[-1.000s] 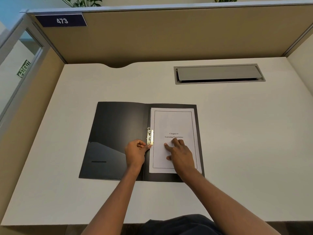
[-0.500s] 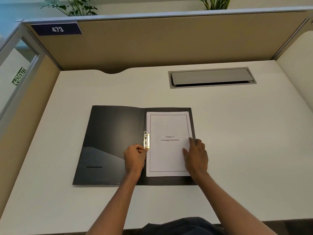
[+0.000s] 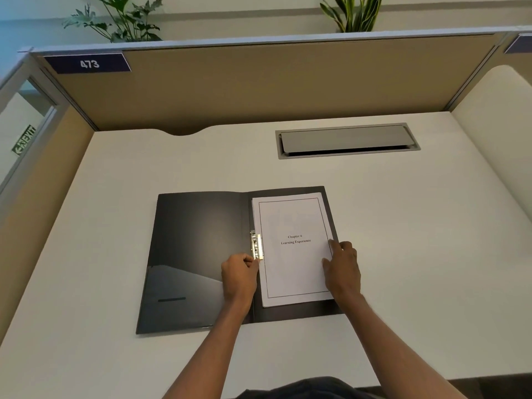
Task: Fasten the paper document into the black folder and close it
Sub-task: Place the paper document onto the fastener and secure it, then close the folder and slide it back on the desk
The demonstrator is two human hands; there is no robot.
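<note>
I see the black folder (image 3: 201, 254) lying open on the white desk (image 3: 403, 240), paper (image 3: 293, 254) on its right half, my left hand (image 3: 239, 276) pinching the metal clip (image 3: 256, 245), my right hand (image 3: 342, 269) flat and loosely spread on the paper's right edge

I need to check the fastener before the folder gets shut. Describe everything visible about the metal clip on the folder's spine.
The metal clip is a small, shiny, pale gold bar set lengthwise along the inner spine of the open black folder, about midway up. Its right side overlaps the left margin of the paper document. The left hand touches its lower end with its fingertips. Whether it is locked down cannot be told.
</note>
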